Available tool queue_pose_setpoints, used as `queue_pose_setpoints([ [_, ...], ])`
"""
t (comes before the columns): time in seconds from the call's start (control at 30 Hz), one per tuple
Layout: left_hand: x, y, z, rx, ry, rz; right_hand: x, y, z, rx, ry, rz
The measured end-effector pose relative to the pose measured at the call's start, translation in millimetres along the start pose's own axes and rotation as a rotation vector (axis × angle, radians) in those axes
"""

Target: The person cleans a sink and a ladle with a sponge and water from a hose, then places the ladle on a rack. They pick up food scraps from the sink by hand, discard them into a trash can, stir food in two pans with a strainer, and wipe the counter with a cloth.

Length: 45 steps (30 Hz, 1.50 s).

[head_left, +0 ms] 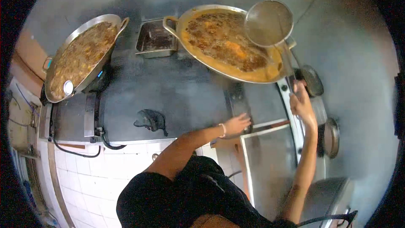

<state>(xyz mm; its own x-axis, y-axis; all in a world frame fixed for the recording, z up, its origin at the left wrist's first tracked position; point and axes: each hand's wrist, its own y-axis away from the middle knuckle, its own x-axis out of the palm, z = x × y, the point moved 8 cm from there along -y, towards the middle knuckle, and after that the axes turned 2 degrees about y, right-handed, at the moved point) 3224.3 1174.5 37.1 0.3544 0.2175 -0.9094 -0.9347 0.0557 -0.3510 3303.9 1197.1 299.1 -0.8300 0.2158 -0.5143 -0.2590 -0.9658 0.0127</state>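
My right hand (303, 106) is wrapped around the handle of a round wire-mesh skimmer (268, 23). The skimmer's mesh bowl is raised over the right side of a wide two-handled frying pan (230, 76), overlapping its rim in this view. Dark and orange pieces (234, 50) bubble in the pan's oil. Low at the counter's front edge is my left hand (237, 125), with a band on its wrist. Its fingers are stretched out and hold nothing visible.
A second wide pan (114, 18) of bubbling food stands at the left, with a pale round object (68, 87) at its near rim. Between the pans sits a metal tray (156, 53). A dark crumpled cloth (151, 120) lies on the counter (177, 97). Dark round pans (332, 138) are at the right.
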Motion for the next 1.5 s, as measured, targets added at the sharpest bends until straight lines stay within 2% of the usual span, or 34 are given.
queue_pose_setpoints([
  [0.03,1.1,-1.2,-2.0,0.086,-0.121,-0.077,-0.9,-0.3,-0.8,-0.017,-0.006,0.041],
  [0.17,7.2,9.6,-7.2,0.194,-0.115,-0.162,-7.9,-6.0,-7.2,-0.024,0.04,0.006],
  [0.33,3.8,5.6,-8.8,0.14,-0.058,-0.156,-12.8,-19.1,-18.2,-0.013,0.03,0.024],
  [0.4,6.9,5.0,-9.0,0.142,-0.095,-0.095,-13.8,-24.2,-23.7,-0.002,0.078,0.034],
  [0.57,15.1,8.0,-12.4,0.145,-0.058,-0.135,-20.7,-23.0,-14.6,-0.038,0.09,-0.01],
  [0.67,13.8,3.1,-12.8,0.133,-0.161,-0.15,-25.4,-21.4,-18.6,-0.024,0.043,0.009],
  [0.73,36.3,-6.3,-19.5,0.215,-0.163,0.154,-28.7,-16.9,-19.1,-0.031,0.064,0.007],
  [0.8,74.1,-18.6,-19.0,0.242,0.065,0.017,-29.2,-9.1,-13.6,0.021,0.038,-0.071],
  [0.83,78.4,-25.8,-21.3,0.252,-0.01,0.191,-32.0,-7.4,-24.1,0.086,-0.008,-0.081],
  [0.87,91.4,-33.0,-35.5,0.457,-0.179,0.391,-30.1,-6.2,-20.8,0.04,0.028,-0.038],
  [0.97,85.8,-42.6,-34.5,0.3,-0.159,0.324,-33.6,-1.8,-31.8,-0.042,0.048,-0.091],
  [1.07,77.3,-47.9,-34.1,0.215,-0.118,0.229,-24.9,14.3,-35.2,0.018,-0.05,-0.134],
  [1.1,76.0,-48.9,-35.0,0.212,-0.098,0.202,-13.5,17.7,-27.9,-0.005,-0.023,-0.078],
  [1.13,53.7,-45.9,-33.6,0.214,-0.075,0.168,-5.0,18.0,-32.0,0.016,-0.031,-0.078],
  [1.2,-23.6,-1.3,-15.9,0.118,0.337,-0.079,-1.1,16.1,-33.2,0.018,0.015,-0.177],
  [1.23,-56.2,26.4,-4.3,0.033,0.58,-0.187,7.3,20.9,-15.2,0.056,0.015,-0.181],
  [1.27,-69.8,55.0,7.1,-0.127,0.635,-0.225,13.5,18.5,-6.4,0.05,0.011,-0.189],
  [1.33,-76.2,123.9,29.2,-0.487,0.693,-0.268,40.9,13.3,14.1,-0.019,-0.188,-0.048],
  [1.37,-73.5,163.1,38.8,-0.686,0.697,-0.271,57.3,13.0,31.2,-0.024,-0.22,-0.107],
  [1.4,-87.7,199.4,45.2,-0.826,0.594,-0.304,79.3,8.1,59.4,-0.173,-0.187,-0.066],
  [1.47,-118.9,259.3,55.5,-1.068,0.368,-0.311,114.1,-28.4,76.0,-0.376,-0.065,-0.163],
  [1.5,-133.1,285.7,60.9,-1.173,0.243,-0.285,150.5,-20.4,116.2,-0.273,-0.166,-0.062],
])
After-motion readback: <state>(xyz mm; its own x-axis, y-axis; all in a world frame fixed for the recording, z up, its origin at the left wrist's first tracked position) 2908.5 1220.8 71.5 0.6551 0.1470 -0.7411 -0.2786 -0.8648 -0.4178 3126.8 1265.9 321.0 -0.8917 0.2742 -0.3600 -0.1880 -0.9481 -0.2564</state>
